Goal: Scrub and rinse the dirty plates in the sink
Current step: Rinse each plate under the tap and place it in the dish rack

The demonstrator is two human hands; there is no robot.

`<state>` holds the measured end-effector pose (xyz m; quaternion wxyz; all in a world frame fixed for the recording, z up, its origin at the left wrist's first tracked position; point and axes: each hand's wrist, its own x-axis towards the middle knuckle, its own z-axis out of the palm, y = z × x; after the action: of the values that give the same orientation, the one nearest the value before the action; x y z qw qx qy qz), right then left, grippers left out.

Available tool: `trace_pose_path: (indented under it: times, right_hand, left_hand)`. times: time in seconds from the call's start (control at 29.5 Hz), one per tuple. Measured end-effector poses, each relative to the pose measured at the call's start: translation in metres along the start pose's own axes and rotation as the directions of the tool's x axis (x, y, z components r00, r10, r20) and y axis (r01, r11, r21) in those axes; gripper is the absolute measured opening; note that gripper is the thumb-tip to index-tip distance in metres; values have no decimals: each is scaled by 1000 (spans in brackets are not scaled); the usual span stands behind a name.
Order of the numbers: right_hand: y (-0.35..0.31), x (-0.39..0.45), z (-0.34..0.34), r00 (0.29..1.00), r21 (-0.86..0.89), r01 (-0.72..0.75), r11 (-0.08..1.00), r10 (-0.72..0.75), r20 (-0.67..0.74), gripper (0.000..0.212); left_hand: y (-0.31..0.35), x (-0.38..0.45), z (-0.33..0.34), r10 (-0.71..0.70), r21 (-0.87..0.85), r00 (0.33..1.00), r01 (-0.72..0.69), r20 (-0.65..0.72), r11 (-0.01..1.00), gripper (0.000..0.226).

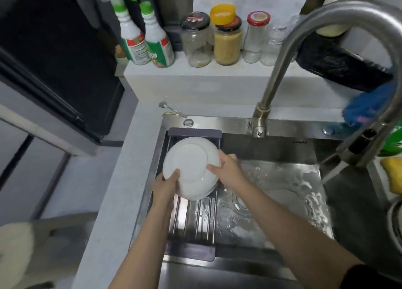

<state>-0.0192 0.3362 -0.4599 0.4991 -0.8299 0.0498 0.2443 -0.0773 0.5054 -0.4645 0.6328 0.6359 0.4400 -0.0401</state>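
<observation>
1. Both hands hold one white plate [191, 168] upside down over the drying rack [195, 214] at the left end of the sink [282, 201]. The left hand [166, 185] grips the near-left rim with its thumb lying across the plate's underside. The right hand [228, 170] grips the right rim with its thumb on the underside and its fingers curled over the far edge.

2. The sink is a wet stainless basin, and water runs from the faucet [339, 38] at the right, well apart from the plate.

3. The drying rack spans the basin front to back, and the plate sits just above its bars or touching them; which cannot be told.

4. The plate looks like glazed ceramic: stiff, moderately heavy for its size, and breakable if it drops onto the steel.

5. It appears wet and glossy, so it is probably slippery, and a pinch on the flat face would likely slide.

6. The best hold is likely the rim on opposite sides, thumb on one face and fingers under the other, as both hands have it now.

7. The raised foot ring on the underside faces the camera, lying between the two thumbs.
</observation>
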Motion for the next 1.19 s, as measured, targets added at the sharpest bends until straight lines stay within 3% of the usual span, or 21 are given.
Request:
trace_pose_path:
  times: [0.14,0.27,0.41,0.54,0.71,0.98,1.19]
  right_hand:
    - [-3,16,8,1000,-74,-1,997,3,23,58]
    - [-7,24,14,1000,-92,0,996,2,26,50]
    - [-6,27,13,1000,-124,-4,992,7,24,47]
    - [-1,24,12,999,-149,-35,988,40,31,52]
    - [1,19,13,997,-113,-74,991,77,19,70]
    - [17,-26,-14,992,37,33,999,-28,-125,50]
    - [61,-92,-75,955,28,158,987,-146,-257,32]
  left_hand:
    - [-2,8,3,-23,3,999,23,-35,1000,43]
    - [-15,22,3,-43,13,997,44,-60,999,80]
    - [-36,43,8,-90,33,989,94,-115,995,97]
    - [-19,22,15,-120,125,982,139,-144,982,72]
    - [-9,8,20,-118,198,974,156,-192,968,71]
    - [-5,-47,56,110,248,987,-77,-121,966,54]
    - [-23,-114,103,159,124,985,-167,66,978,32]
